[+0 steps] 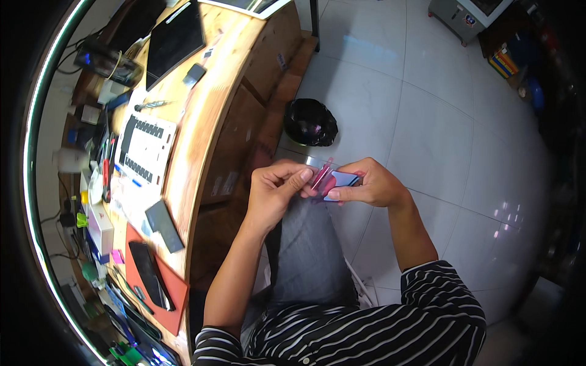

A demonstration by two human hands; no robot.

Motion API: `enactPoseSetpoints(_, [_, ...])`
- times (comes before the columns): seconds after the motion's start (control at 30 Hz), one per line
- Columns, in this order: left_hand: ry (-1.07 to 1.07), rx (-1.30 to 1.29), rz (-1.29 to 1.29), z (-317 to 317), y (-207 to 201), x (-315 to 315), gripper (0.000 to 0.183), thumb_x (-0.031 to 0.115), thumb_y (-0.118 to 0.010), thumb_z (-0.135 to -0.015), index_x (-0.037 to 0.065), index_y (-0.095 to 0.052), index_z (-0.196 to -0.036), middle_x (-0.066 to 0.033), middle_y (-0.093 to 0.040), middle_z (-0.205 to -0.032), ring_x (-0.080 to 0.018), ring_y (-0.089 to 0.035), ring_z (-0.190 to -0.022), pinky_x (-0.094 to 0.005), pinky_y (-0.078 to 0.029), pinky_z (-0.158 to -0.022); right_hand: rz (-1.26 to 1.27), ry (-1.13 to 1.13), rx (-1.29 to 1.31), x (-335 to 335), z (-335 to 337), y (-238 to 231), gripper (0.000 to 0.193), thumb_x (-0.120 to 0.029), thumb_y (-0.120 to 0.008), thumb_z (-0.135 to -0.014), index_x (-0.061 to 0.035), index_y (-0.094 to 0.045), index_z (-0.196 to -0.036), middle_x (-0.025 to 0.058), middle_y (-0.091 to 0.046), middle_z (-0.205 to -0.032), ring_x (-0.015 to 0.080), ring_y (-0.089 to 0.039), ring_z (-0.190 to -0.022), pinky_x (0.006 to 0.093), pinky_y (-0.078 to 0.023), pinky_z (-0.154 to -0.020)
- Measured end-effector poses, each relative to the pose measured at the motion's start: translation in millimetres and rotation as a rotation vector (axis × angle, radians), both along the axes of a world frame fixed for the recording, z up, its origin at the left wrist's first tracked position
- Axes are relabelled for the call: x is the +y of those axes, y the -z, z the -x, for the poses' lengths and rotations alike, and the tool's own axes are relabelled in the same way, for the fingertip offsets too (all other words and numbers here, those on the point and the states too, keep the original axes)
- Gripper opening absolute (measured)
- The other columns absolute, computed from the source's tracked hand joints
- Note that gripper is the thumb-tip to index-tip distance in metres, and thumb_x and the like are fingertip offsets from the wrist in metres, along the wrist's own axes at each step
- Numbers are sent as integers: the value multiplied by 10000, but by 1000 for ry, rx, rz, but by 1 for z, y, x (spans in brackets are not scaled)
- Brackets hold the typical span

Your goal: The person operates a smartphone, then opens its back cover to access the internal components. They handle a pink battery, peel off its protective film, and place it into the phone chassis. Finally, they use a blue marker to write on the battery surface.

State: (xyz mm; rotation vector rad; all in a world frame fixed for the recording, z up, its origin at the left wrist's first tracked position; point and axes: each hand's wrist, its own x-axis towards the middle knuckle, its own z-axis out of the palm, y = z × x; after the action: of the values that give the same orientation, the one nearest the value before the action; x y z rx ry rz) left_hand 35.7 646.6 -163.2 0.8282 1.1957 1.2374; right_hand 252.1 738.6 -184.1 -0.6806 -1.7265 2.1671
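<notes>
Above my lap, my left hand and my right hand are close together. In my right hand is a thin flat piece with light blue and pink on it, thumb on top and fingers beneath. I cannot make out its exact kind. Between my left thumb and fingers I pinch the edge of a clear film with a pink-red band, which reaches across to the flat piece. Whether the two are joined is hidden by my fingers.
Left of me runs a wooden workbench holding a dark tablet, a white-and-black part tray, a dark phone and another phone on an orange mat. A bin lined with black plastic stands on the tiled floor.
</notes>
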Motion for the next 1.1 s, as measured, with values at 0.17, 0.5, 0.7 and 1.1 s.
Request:
enactPoseSetpoints(0.17, [-263,179,281,33,46,85,165,116,-666,-967,-38,-710,-1012,-98,-705,-757,-128,-643,-561,-249,-478,-488,160,418,-128,32,-8,78,230,-166,-753,-903,20,-670,-1009,52,-687,-799,93,-643,-653,226,-509,-574])
enactPoseSetpoints(0.5, [-28,425,588,94,215,173,170,159,-653,-976,8,-707,-1033,-55,-691,-757,-95,-578,-491,-247,-435,-452,464,890,-447,-20,-25,227,241,-185,-739,-906,10,-685,-1036,27,-588,-592,82,-474,-411,249,-348,-363])
enactPoseSetpoints(0.7, [44,493,591,95,258,202,180,134,-628,-990,11,-698,-1102,-54,-699,-788,-107,-638,-569,-249,-503,-513,570,912,-484,-49,-28,236,253,-170,-745,-911,2,-740,-1097,31,-589,-543,77,-483,-385,243,-338,-355])
enactPoseSetpoints(1.1, [51,384,687,76,222,163,727,425,-693,-924,0,-480,-1474,-187,-616,-1363,-336,-584,-1257,-451,-463,-1024,186,839,-360,-57,-38,251,357,-166,-708,-937,8,-693,-1248,76,-718,-1014,148,-695,-808,270,-570,-649])
